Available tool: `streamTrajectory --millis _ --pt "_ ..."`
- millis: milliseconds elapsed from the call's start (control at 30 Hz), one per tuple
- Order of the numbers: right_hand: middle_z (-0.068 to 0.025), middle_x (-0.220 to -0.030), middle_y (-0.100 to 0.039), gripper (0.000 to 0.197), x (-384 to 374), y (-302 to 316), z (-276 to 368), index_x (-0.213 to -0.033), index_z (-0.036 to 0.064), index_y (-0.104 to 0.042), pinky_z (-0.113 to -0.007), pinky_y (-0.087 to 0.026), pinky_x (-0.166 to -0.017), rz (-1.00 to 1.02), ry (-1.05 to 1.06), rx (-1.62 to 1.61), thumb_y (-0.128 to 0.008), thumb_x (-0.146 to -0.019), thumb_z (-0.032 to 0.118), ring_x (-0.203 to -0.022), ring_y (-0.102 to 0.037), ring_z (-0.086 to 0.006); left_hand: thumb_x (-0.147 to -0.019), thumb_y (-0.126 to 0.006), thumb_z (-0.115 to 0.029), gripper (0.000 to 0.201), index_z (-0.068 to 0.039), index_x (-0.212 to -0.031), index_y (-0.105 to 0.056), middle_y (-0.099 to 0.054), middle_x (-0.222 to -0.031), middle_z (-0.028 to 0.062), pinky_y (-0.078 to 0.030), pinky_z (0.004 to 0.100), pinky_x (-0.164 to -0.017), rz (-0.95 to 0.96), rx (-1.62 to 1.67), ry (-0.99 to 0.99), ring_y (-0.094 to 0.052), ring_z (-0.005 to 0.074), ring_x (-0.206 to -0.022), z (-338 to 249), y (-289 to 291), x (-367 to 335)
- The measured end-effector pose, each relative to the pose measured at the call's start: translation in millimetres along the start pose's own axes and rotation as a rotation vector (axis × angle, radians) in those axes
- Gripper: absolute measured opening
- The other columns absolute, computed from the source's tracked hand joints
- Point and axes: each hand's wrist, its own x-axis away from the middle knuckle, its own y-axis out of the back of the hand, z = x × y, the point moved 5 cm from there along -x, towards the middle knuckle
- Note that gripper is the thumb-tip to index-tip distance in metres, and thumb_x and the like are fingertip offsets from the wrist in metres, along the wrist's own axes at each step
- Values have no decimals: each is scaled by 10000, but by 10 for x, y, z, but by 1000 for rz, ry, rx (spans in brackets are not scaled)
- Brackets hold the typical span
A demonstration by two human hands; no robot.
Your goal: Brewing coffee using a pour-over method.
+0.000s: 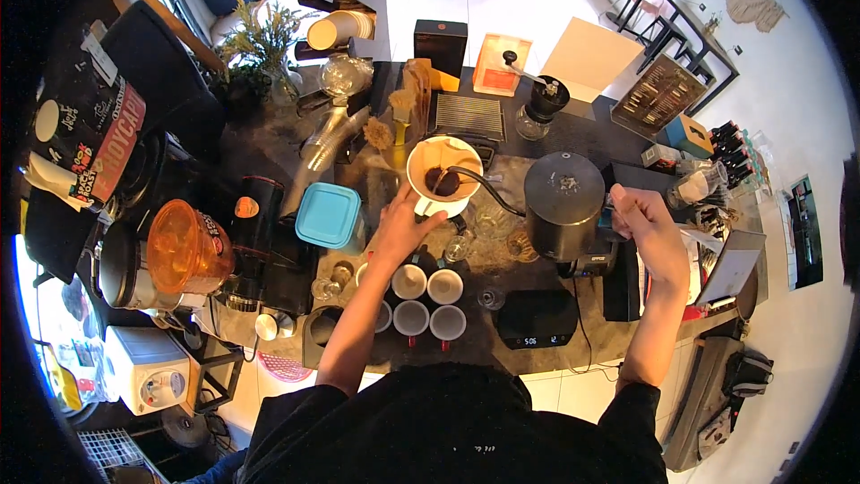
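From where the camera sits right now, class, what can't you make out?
Head view, each line:
Most of the grip of the kettle: covered by the right hand.
One mug, left side: behind the left forearm.
Whether water leaves the spout: too small to tell.

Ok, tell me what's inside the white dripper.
Inside the dripper: a tan filter holding dark grounds. The kettle spout covers some grounds; the filter hides the wall behind.
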Motion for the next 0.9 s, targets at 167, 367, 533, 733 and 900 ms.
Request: streamTrajectory --millis 167,367,533,733,900 --pt "66 -678 -349 375 -40 -8 18 -745 45 -485 -255 -254 -553 -3 -3 -9 -542 -1045 262 -632 -300 -60 -827 -765 -406 639 -162 -1379 -555 -488 -1460 51 -381 568 -1025 3 -24 -9 -492 332 -1312 -10 -7 -6" --pt "64 -673 -352 378 -44 78 26 -729 48 -493 -256 -246 -542 3 9 37 -532 -1048 247 -617 -299 -58 -834 -754 -422 647 -155 -1386 -547 -465 -1483 51 -375 576 -1026 29 -42 6 -477 332 -1329 38 -24 -10" --pt "64 -671 -340 391 17 166 -5 -716 53 -481 -254 -244 -541 55 29 38 -536 -1047 253 -612 -293 -62 -834 -746 -438 638 -136 -1364 -559 -482 -1458 56 -389 571 -1007 -4 -71 -4 -491 333 -1310 59 -10 -5" --pt "37 -700 -419 309 -3 184 -78 -869 15 -601 -254 -323 -599 53 -19 -42 -601 -1014 288 -646 -379 -83 -832 -749 -438 642 -124 -1357 -554 -489 -1447 57 -396 568 -995 6 -33 -24 -501 349 -1292 4 -5 -9" --pt "39 -716 -429 280 -30 105 -52 -908 15 -602 -252 -332 -604 -30 -23 -7 -594 -1018 272 -654 -382 -81 -828 -760 -408 636 -113 -1355 -557 -492 -1442 54 -398 555 -1002 13 -69 -15 -503 349 -1287 51 -30 -19"
